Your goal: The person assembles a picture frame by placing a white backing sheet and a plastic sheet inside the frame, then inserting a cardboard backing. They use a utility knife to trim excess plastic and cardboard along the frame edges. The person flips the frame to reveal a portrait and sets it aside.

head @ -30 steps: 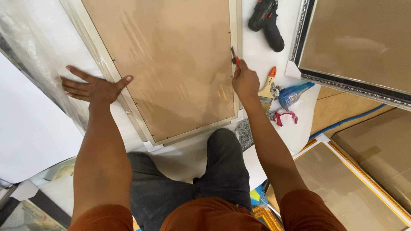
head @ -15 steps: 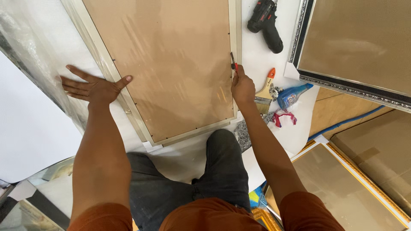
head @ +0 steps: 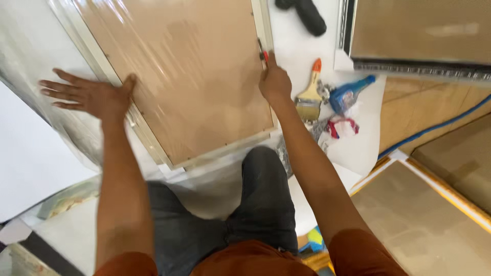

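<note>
From the head camera, one picture frame (head: 179, 76) lies back-side up in the upper middle of the view, its long axis running from upper left to lower right, brown backing board facing the camera. The left hand (head: 89, 94) rests flat and spread wide on the frame's left rail. The right hand (head: 273, 82) is closed around one small red-handled tool (head: 263, 51) at the right rail, tip pointing up-frame. One paintbrush (head: 309, 94) lies just right of that hand, beside one blue bottle (head: 350, 92).

One head-worn camera looks steeply down, close over the person's arms and lap.
</note>
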